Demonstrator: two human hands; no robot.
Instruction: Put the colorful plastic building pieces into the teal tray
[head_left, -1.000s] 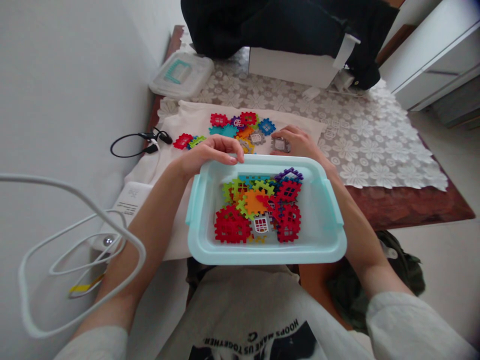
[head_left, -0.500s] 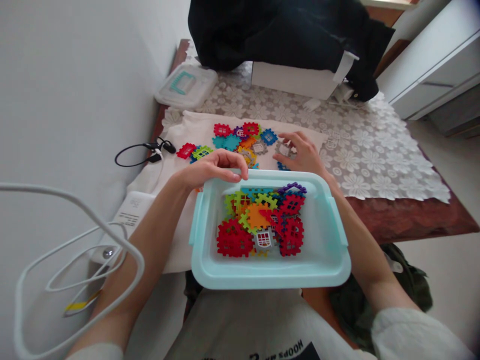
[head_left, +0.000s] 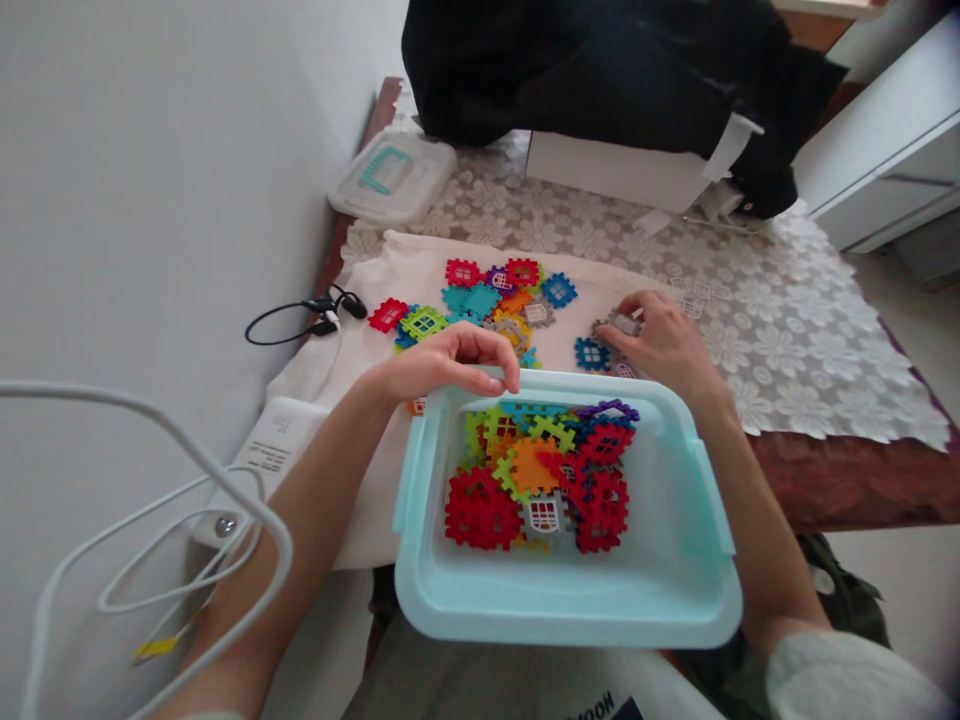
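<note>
A pale turquoise plastic box [head_left: 570,612] is tipped towards me at the table's near edge, and brightly coloured interlocking plastic tiles [head_left: 536,468] lie heaped in its left part. My left hand [head_left: 465,360] grips the far rim near the left corner, fingers curled over it. Beyond the box on the right, my right hand [head_left: 660,335] pinches a grey tile [head_left: 624,322] just above the white cloth. A blue tile [head_left: 592,354] lies beside those fingers. Several more tiles [head_left: 480,300] are scattered over the cloth, partly overlapping.
A clear lid [head_left: 397,180] with a turquoise handle lies at the back left. Black earphones [head_left: 300,318] rest by the left edge. A white power bank-like block [head_left: 281,440] and white cable [head_left: 277,540] are near my left arm. Black cloth [head_left: 600,80] covers a white box behind.
My view has shifted, so everything sits lower and further right. My right hand has drawn the grey tile rightward, away from the blue tile, which shows more fully now. My left hand stays on the rim.
</note>
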